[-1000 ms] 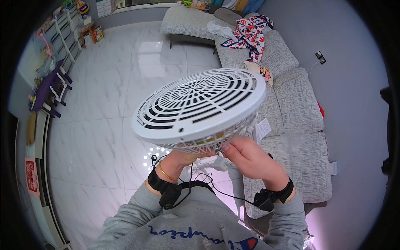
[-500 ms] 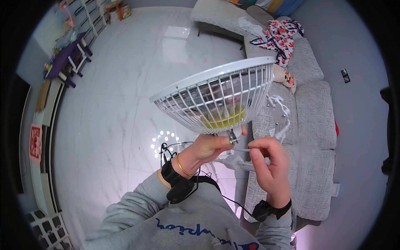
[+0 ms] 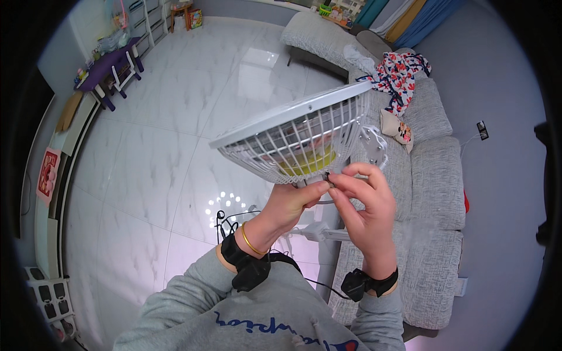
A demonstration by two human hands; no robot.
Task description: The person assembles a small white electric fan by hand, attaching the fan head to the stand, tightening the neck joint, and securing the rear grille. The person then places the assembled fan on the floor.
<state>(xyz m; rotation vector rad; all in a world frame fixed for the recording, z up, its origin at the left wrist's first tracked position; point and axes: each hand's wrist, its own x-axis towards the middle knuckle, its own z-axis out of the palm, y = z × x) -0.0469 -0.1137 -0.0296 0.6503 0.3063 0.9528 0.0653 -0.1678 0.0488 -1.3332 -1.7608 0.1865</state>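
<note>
Tilted white, wire-caged round fan [image 3: 293, 144].
Left hand [image 3: 285, 205] underneath, right hand [image 3: 370, 202] pinching its small metal clip [image 3: 327, 175]; red-flowered cloth [image 3: 397, 81] near the grey woven sofa [image 3: 436, 187]'s far end.

A white fan head [image 3: 288, 146] tilts in mid-air, rim [image 3: 290, 114] uppermost, left edge lower (a yellow-green part [image 3: 309, 164] shows through the wires); the small fitting [image 3: 327, 175] beneath seems metal.

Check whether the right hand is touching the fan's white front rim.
Apart. The head view shows the right hand down by the narrow back of the wire cage; bars separate it from the white front rim.
</note>
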